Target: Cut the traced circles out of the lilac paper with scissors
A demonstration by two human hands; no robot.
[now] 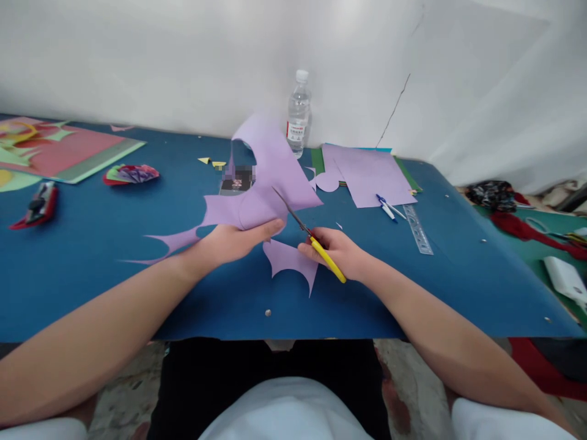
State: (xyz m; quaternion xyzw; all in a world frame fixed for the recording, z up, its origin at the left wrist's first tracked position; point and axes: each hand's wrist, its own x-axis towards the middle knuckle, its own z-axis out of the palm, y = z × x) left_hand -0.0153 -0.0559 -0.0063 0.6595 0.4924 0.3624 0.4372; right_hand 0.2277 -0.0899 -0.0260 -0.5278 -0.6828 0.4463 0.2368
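My left hand (pixel 241 239) grips a sheet of purple paper (pixel 275 165) with curved cut-outs along its edges, lifted above the blue table. A thin curved strip of it trails to the left, past my wrist. In my right hand (pixel 337 249) is a pair of scissors (pixel 326 256) with yellow handles; the blades point up and left, against the sheet's lower right part. Whether the blades are parted is hard to make out. Under the hands lies a purple paper scrap (pixel 292 261) with scalloped edges. A purple paper circle (pixel 327 181) rests farther back.
Against the wall stands a water bottle (pixel 299 116). To the right lie purple sheets (pixel 367 174), a compass (pixel 389 208) and a clear ruler (pixel 418 231). At left are a stapler (pixel 40 205), a folded paper flower (pixel 131 174) and coloured sheets (pixel 82 153). A dark phone-like object (pixel 236 182) sits behind the paper.
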